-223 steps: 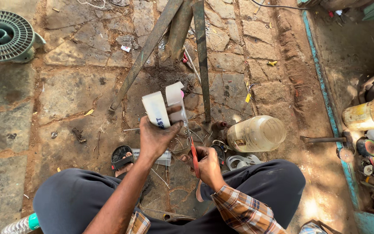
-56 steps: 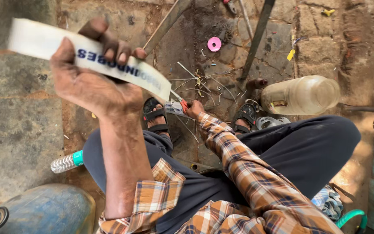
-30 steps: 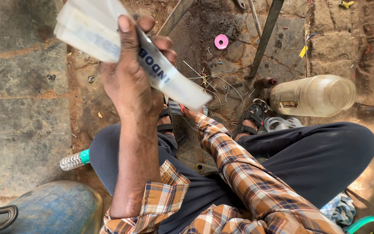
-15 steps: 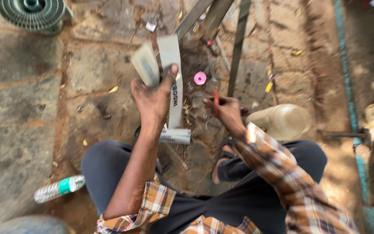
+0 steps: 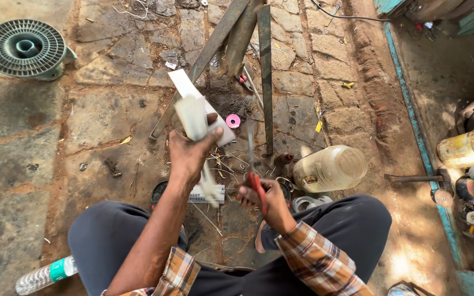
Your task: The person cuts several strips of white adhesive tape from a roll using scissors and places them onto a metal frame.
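Folding white strip, scissors ready
Left hand (image 5: 190, 156) pinches the white strip (image 5: 196, 112), angled upward; right hand (image 5: 264, 200) clasps red-handled scissors (image 5: 254, 175), blades up. Plastic jar (image 5: 330, 168) lies sideways, contents unclear.

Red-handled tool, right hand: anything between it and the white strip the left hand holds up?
Nothing visible. The right hand grips the red-handled tool low, near the knees. The left hand holds the white strip higher and to its side. Between them lies only open air above the littered stone floor.

Stone floor (image 5: 39, 137) with jar (image 5: 330, 168), bottle (image 5: 45, 274), spool (image 5: 24, 48)
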